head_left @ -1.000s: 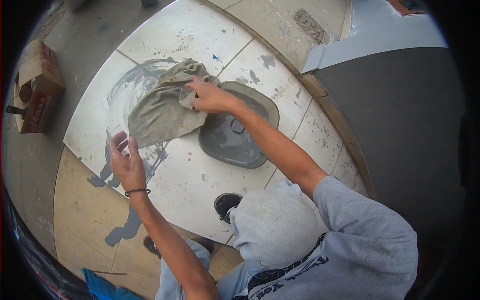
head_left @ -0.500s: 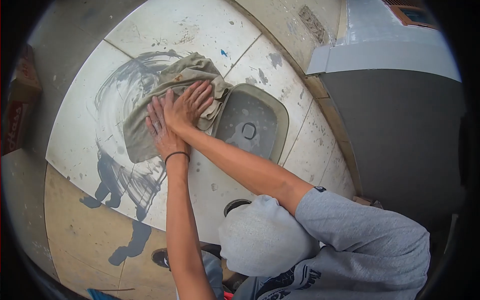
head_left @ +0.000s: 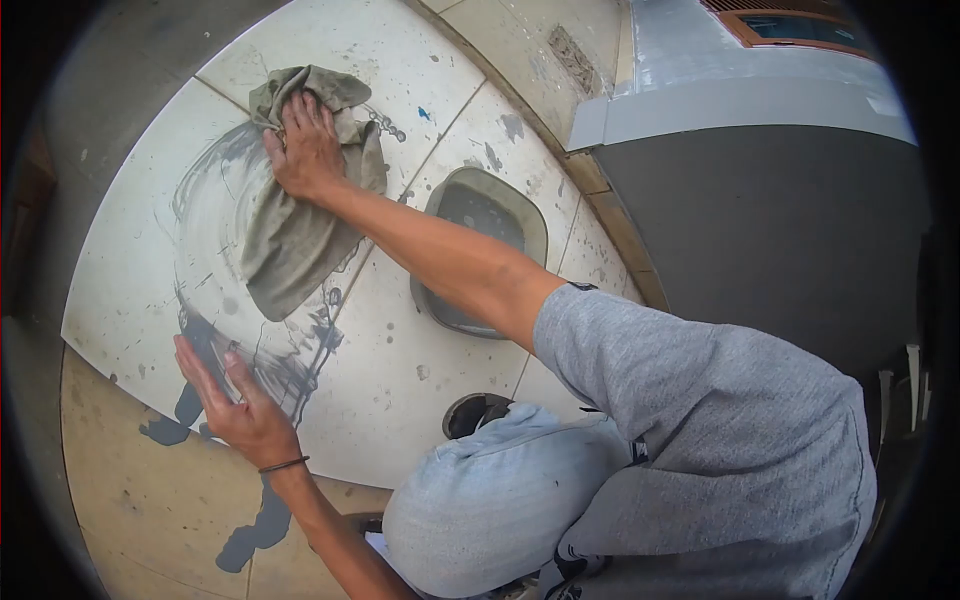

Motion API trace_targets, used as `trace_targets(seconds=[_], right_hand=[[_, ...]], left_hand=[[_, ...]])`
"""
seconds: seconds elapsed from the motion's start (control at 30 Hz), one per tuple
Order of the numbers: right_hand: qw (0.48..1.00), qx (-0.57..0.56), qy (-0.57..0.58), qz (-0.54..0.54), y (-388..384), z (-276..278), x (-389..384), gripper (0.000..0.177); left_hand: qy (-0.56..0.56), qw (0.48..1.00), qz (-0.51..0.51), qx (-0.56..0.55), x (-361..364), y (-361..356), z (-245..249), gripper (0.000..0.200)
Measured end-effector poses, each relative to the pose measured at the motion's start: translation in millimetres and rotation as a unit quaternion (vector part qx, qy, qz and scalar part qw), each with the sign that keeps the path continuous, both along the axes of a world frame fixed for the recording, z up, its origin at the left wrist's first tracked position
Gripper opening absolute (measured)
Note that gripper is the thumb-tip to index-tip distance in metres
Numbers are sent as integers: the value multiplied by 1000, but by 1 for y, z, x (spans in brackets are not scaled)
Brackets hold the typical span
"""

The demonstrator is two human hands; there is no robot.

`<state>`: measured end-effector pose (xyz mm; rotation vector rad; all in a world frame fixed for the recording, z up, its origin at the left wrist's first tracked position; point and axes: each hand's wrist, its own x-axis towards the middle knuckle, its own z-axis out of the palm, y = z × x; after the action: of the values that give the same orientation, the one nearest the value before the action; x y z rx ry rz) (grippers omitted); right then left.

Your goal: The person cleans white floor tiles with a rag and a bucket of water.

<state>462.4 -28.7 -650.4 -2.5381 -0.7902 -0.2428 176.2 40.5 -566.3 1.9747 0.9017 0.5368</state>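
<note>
A damp grey-green cloth [head_left: 290,230] lies spread on a large white floor tile [head_left: 400,370], over a wet grey smear. My right hand [head_left: 305,150] presses flat on the cloth's far end, arm stretched out across the tile. My left hand [head_left: 235,405] rests near the tile's near edge, fingers apart, palm on the wet patch, holding nothing. A dark band is on the left wrist.
A grey basin [head_left: 480,240] with some water sits on the tile right of my right arm. A grey wall and ledge [head_left: 740,100] stand at the right. Beige floor tiles [head_left: 130,500] with dark wet patches lie in front. My bent knee [head_left: 500,500] is below.
My right hand has pushed the cloth farther away across the tile. My left hand has come off the cloth and moved back to the tile's near edge.
</note>
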Motion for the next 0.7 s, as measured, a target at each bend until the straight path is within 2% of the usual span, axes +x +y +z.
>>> trace_targets(seconds=[0.07,0.1,0.17,0.23,0.37,0.43,0.5,0.53,0.57,0.6,0.63,0.67,0.7], right_hand=[[998,4,22,66,11,7,-4,63],[998,7,18,68,19,9,-6,63],[983,-3,38,178,33,5,-13,60],[966,-7,13,259,48,1,-27,59],[929,83,21,361,51,-6,-70,51],[907,102,102,396,39,3,-99,45],[886,142,209,389,22,10,-123,42],[889,169,247,346,12,17,-131,40],[905,208,250,274,-3,25,-137,37],[929,234,189,217,-15,20,-138,38],[934,228,232,149,-27,24,-136,41],[953,173,223,108,-36,27,-134,46],[966,114,194,127,-44,20,-132,50]], left_hand=[[-14,999,32,-22,-13,14,4,46],[-22,994,76,-80,-17,19,7,44],[-27,982,123,-139,-16,21,10,43],[-98,982,126,-96,-9,15,9,41],[-89,992,71,-47,1,-2,8,40],[-72,995,51,-35,7,-10,24,39],[-101,991,28,-81,5,-6,38,39],[-93,992,21,-87,1,-4,54,40],[-93,994,-9,-56,-11,5,67,42],[-55,998,-39,-1,-25,14,83,42],[-13,996,-66,53,-43,21,99,43],[12,997,-59,42,-63,27,111,43],[22,997,-50,47,-88,32,120,43]])
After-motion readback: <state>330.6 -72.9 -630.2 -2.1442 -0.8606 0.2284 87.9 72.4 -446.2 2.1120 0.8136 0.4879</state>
